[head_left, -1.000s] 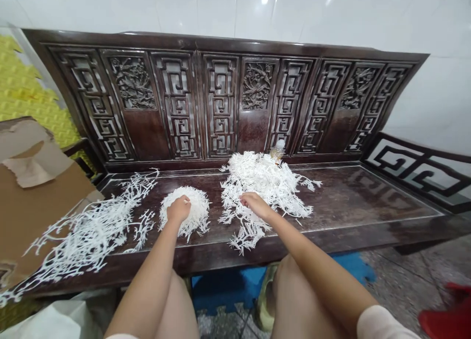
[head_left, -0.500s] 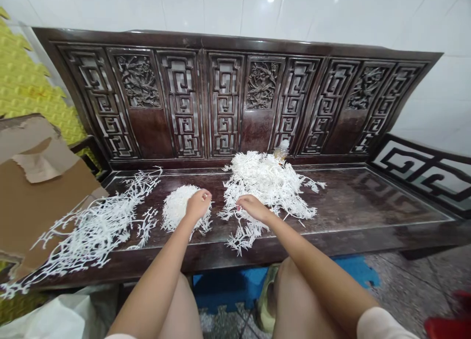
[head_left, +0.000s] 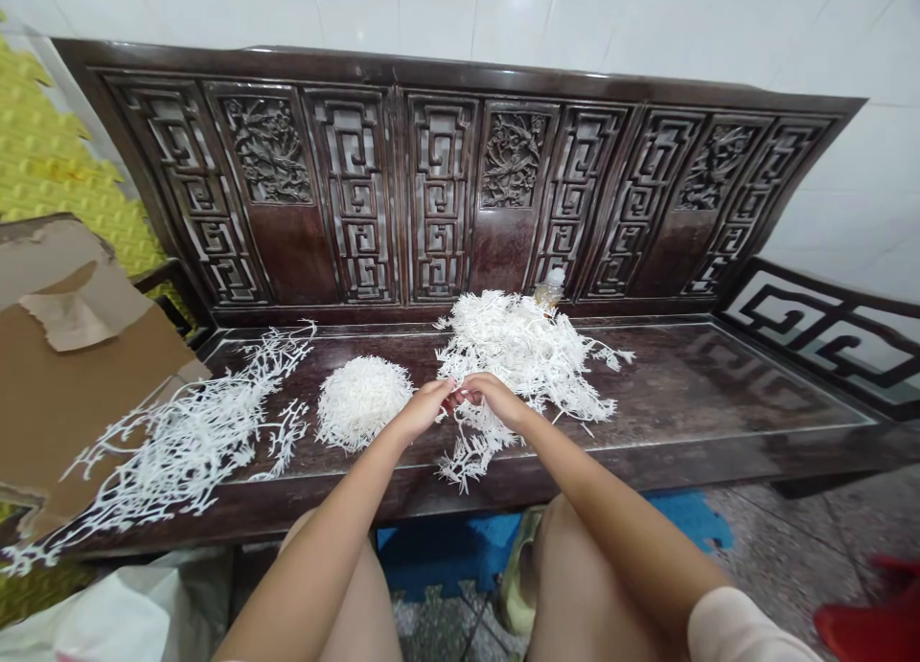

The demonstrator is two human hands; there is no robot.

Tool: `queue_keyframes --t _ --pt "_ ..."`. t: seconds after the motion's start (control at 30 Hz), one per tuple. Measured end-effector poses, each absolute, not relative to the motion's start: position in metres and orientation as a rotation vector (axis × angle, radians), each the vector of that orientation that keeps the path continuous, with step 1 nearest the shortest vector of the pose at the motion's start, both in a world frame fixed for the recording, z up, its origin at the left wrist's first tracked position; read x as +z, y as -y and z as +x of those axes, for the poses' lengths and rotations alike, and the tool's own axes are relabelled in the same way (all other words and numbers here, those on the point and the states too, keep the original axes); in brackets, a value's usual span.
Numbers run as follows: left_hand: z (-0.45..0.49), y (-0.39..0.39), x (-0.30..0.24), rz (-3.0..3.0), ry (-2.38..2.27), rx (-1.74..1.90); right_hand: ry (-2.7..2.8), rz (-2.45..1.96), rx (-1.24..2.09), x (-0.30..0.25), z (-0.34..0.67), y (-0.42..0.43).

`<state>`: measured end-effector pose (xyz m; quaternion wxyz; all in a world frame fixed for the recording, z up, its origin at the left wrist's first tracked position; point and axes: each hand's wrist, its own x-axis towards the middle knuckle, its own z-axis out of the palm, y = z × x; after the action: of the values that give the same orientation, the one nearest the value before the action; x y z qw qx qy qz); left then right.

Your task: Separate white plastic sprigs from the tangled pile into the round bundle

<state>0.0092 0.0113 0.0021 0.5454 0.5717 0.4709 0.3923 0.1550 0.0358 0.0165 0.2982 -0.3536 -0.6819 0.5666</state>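
Note:
Fingertips pressed together, my left hand (head_left: 425,408) and my right hand (head_left: 494,399) meet over the dark wooden bench seat (head_left: 690,394). Both pinch a small white branched plastic piece, mostly hidden by the fingers. Behind and beside my right hand spreads a heap of white branched plastic sprigs (head_left: 517,341), with a loose cluster (head_left: 467,461) reaching toward the front edge. To the left of my left hand lies a rounded pile of small white plastic bits (head_left: 363,401). Farther left is a tangle of bare white plastic stems (head_left: 194,442).
A clear bottle with a white cap (head_left: 552,286) stands behind the heap, against the carved backrest (head_left: 503,245). Torn cardboard (head_left: 86,384) is at the left end, partly under the stems. Below are a white bag (head_left: 107,614) and blue foam mat (head_left: 438,557).
My left hand has moved right, from above the pile of small bits to my right hand. Their fingertips now meet. My right hand has barely moved.

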Motion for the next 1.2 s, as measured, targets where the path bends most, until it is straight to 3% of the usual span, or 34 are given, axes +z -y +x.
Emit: queue_keyframes --t 0.4,0.63,1.2 --pt "0.01 -0.013 0.0 1.327 -1.183 0.982 1.276 -0.843 1.671 0.016 0.155 -0.042" --pt "0.026 -0.006 -0.002 1.464 -1.17 0.961 1.077 -0.91 1.458 0.012 0.15 -0.043" --pt "0.022 -0.006 0.005 1.517 -1.264 1.047 1.692 -1.112 0.944 0.01 0.149 -0.041"
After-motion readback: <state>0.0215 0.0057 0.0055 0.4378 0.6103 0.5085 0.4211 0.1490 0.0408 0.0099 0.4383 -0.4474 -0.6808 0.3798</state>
